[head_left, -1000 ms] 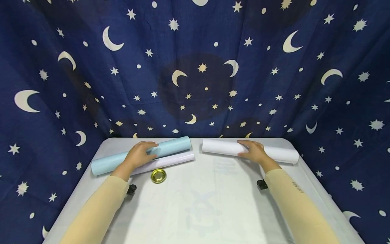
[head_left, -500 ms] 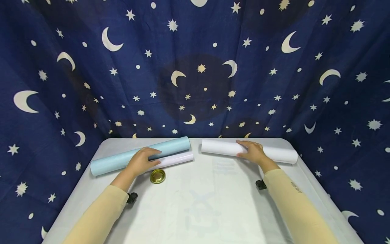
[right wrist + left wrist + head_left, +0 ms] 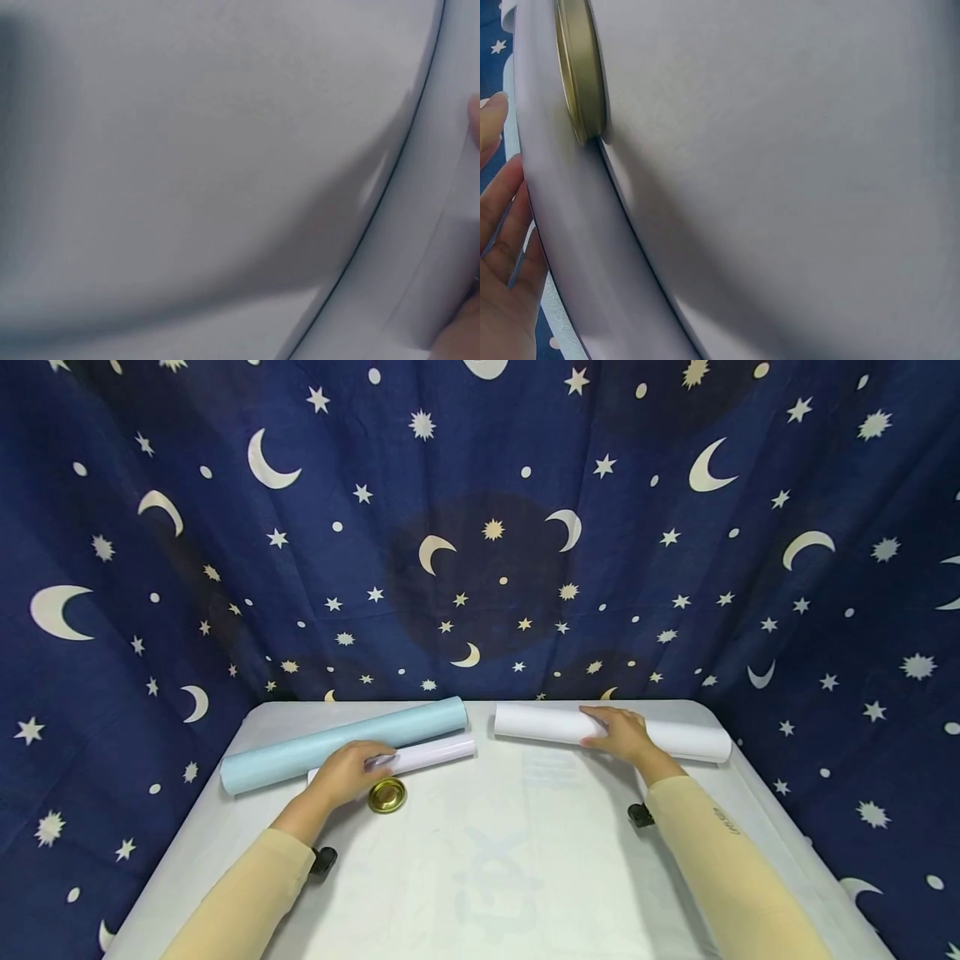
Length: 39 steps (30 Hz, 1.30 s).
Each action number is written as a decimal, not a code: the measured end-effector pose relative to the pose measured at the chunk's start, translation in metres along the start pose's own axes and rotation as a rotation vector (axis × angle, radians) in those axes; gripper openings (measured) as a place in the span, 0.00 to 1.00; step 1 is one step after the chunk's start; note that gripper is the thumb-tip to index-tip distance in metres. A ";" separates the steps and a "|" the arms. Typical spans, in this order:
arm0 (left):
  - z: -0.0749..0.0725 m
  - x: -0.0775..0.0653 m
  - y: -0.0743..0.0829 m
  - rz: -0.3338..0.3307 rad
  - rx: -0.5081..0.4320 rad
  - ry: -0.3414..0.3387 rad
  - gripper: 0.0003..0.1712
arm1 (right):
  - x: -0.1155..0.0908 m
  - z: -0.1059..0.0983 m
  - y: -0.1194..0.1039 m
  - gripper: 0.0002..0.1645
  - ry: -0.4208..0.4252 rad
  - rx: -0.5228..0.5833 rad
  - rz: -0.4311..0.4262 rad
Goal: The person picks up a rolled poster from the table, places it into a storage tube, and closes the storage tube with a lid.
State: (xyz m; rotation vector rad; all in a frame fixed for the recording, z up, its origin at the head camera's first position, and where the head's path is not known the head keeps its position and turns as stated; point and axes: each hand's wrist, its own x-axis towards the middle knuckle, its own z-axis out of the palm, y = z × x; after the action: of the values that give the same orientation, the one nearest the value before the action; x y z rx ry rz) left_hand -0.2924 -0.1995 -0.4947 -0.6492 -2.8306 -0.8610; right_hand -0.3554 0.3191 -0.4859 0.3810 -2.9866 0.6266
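Observation:
My left hand (image 3: 348, 774) lies across a thin glossy lavender-white roll (image 3: 435, 754), fingers on its far side and thumb nearer. In the left wrist view its fingers (image 3: 506, 247) look relaxed and nearly straight along the roll's edge. Behind this roll stretches a thicker light blue roll (image 3: 300, 756). A small gold round lid (image 3: 387, 795) sits on the near side of the thin roll, close to my left thumb. My right hand (image 3: 626, 739) grips a thick white roll (image 3: 540, 721) from above, thumb on the near side; the right wrist view catches only bits of that hand.
The rolls lie along the back of a white-covered table (image 3: 487, 877). A dark blue curtain (image 3: 480, 568) with moons and stars hangs behind and at both sides. Black wrist cameras (image 3: 322, 862) show under the cream sleeves (image 3: 240, 893).
My left hand has come off the blue roll, moving toward me onto the thin lavender-white roll. My right hand keeps its place on the white roll. The view has shifted slightly.

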 end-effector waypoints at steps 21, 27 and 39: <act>0.007 -0.002 -0.009 0.029 0.025 0.017 0.21 | -0.001 -0.002 -0.003 0.46 -0.023 -0.037 -0.005; 0.010 -0.001 -0.008 0.028 0.006 0.008 0.21 | -0.002 -0.004 -0.002 0.44 -0.019 -0.037 -0.066; 0.007 -0.005 -0.007 -0.043 -0.012 -0.040 0.22 | -0.014 -0.010 -0.002 0.45 -0.044 -0.059 -0.091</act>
State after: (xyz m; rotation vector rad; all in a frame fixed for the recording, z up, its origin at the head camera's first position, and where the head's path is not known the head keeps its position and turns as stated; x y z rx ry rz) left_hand -0.2904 -0.2027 -0.5047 -0.6164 -2.8873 -0.8822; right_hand -0.3411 0.3249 -0.4778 0.5292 -3.0003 0.5271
